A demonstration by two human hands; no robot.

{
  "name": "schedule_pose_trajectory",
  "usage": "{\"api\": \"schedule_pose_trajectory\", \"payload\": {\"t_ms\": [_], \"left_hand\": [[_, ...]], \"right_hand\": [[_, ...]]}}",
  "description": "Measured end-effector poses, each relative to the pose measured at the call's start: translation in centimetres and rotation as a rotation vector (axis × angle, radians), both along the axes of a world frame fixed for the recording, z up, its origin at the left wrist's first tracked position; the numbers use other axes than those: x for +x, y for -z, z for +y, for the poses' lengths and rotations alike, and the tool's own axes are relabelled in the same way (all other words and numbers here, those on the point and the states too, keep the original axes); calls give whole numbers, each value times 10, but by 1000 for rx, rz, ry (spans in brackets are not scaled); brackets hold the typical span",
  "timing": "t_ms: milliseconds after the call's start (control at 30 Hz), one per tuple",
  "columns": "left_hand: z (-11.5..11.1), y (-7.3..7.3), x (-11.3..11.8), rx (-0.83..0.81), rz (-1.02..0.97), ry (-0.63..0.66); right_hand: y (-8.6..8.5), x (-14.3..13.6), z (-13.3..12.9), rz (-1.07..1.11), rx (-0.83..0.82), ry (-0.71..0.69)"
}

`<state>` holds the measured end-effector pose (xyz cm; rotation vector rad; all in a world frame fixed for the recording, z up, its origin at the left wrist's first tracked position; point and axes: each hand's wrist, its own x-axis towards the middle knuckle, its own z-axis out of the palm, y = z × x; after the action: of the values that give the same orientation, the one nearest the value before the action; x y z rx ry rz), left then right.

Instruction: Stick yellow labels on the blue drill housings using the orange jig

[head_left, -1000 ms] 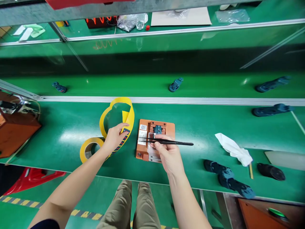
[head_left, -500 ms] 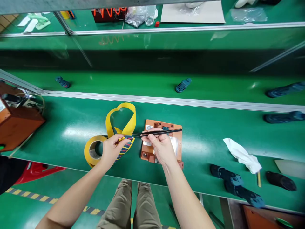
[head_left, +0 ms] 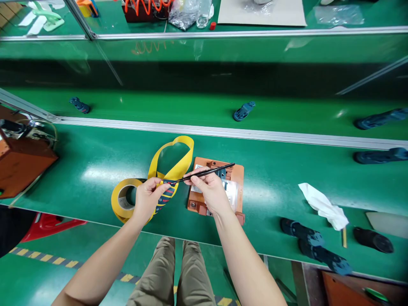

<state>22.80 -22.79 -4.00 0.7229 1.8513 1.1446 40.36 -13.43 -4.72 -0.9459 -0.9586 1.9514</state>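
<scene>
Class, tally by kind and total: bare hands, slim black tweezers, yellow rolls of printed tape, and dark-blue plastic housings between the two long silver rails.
Bare hands: 2
Slim black tweezers: 1
Yellow tape rolls: 1
Dark-blue housings: 3
Total: 7

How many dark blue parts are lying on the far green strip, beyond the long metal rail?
3: a left part, a middle part, and a right part at the picture's edge. None looks hidden, but more could lie outside the view.
</scene>
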Motion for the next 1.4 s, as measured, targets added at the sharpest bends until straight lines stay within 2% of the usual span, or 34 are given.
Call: {"api": "schedule_pose_trajectory", "payload": {"t_ms": [67, 133, 233, 367, 467, 533, 600, 700, 767, 833, 900, 1000, 1133, 1400], "left_hand": [[-1, 0, 1, -3, -16, 1], [-2, -1, 1, -11, 50, 17], [4, -6, 3, -27, 353, 118], [25, -8, 12, -110, 809, 425], [39, -7, 19, -252, 1037, 633], [42, -7, 22, -251, 1147, 673], [40, -7, 26, -145, 1231, 633], [31, -4, 42, 136, 1201, 618], [23, 0, 62, 326, 1099, 731], [15, 7, 84, 444, 1037, 882], [7, 14, 103, 466, 1038, 955], [0, 23, 117, 426, 1072, 933], [-2, 29, 118, 411, 1089, 901], [-3, 29, 118, 393, 1094, 900]], "right_hand": [[-1, -2, -2, -11, 12, -2], [-2, -2, -3, -26, 26, 17], [-3, 9, -3, -47, 52, 90], [-6, 51, 9, -135, 143, 138], [-9, 90, 22, -202, 194, 120], [-8, 110, 30, -238, 207, 91], [-5, 125, 36, -284, 231, 65], [3, 136, 40, -341, 277, 48], [9, 139, 41, -354, 289, 40], [13, 140, 41, -348, 288, 28], [15, 140, 40, -334, 279, 26], [17, 140, 40, -316, 259, 34], [19, 140, 40, -315, 268, 38], [20, 139, 40, -317, 304, 38]]}}
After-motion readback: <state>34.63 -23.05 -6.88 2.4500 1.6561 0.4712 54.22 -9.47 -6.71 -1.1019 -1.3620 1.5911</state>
